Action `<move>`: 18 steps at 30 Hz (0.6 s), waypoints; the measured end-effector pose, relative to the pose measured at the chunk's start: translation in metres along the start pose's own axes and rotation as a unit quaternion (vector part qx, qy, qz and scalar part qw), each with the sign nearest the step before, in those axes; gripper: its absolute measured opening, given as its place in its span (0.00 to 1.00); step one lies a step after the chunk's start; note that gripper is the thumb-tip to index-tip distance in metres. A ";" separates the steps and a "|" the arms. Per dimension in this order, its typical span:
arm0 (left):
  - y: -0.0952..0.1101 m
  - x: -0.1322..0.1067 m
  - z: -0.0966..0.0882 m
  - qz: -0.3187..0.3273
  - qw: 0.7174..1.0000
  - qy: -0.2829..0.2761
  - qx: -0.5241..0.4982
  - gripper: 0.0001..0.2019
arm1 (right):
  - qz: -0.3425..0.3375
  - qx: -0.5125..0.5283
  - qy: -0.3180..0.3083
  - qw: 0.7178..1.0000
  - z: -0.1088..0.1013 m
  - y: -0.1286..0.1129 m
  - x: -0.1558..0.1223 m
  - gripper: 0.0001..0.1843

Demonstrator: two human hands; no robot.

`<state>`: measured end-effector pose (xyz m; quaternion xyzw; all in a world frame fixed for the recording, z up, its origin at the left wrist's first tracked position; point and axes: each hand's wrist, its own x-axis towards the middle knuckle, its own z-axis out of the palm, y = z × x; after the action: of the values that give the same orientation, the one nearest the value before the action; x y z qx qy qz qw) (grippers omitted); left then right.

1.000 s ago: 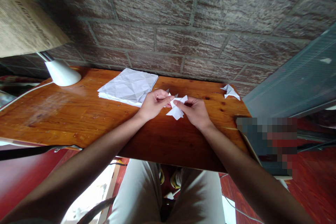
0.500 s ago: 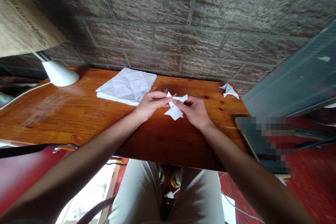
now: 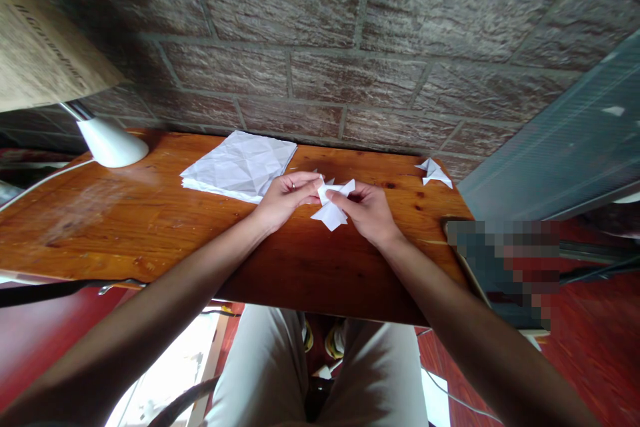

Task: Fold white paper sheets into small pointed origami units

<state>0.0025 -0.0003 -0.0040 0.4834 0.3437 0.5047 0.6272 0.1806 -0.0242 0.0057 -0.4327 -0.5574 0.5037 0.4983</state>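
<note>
A small white folded paper point(image 3: 332, 215) with pointed flaps is held between my two hands above the wooden table. My left hand point(image 3: 286, 199) pinches its left edge between thumb and fingers, and a ring shows on one finger. My right hand point(image 3: 369, 208) grips the paper from the right, its thumb lying across the front folds. The fingertips behind the paper are hidden. Left of my hands lies a stack of creased white paper sheets point(image 3: 237, 163). Another folded white paper piece point(image 3: 434, 173) rests at the table's far right corner.
The wooden table point(image 3: 120, 227) stands against a brick-patterned wall point(image 3: 320, 77). On its left is a lamp with a white base point(image 3: 114, 143) and a printed paper shade point(image 3: 45, 40). A translucent ribbed panel point(image 3: 550, 140) rises on the right, above a pixelated area.
My left thumb has shifted slightly left, toward the paper's edge. My right thumb now presses nearer the middle of the folds. Both hands keep hold of the paper.
</note>
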 end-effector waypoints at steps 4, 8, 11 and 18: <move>-0.002 0.000 -0.003 0.011 1.000 -0.008 0.016 0.20 | 0.005 0.019 -0.008 1.000 0.000 -0.001 0.000 0.19; -0.002 0.003 -0.003 0.021 0.999 0.013 0.020 0.17 | 0.000 0.003 -0.043 0.999 0.003 -0.003 -0.002 0.19; 0.002 0.003 0.001 0.021 1.000 0.013 0.004 0.23 | 0.003 -0.011 -0.043 0.999 0.003 -0.001 -0.002 0.20; 0.007 -0.003 0.003 0.011 0.992 -0.040 0.115 0.20 | 0.062 0.028 -0.023 0.997 -0.008 -0.002 0.002 0.22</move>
<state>0.0023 -0.0038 0.0030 0.5759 0.3689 0.4485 0.5754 0.1879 -0.0217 0.0076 -0.4409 -0.5264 0.5586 0.4653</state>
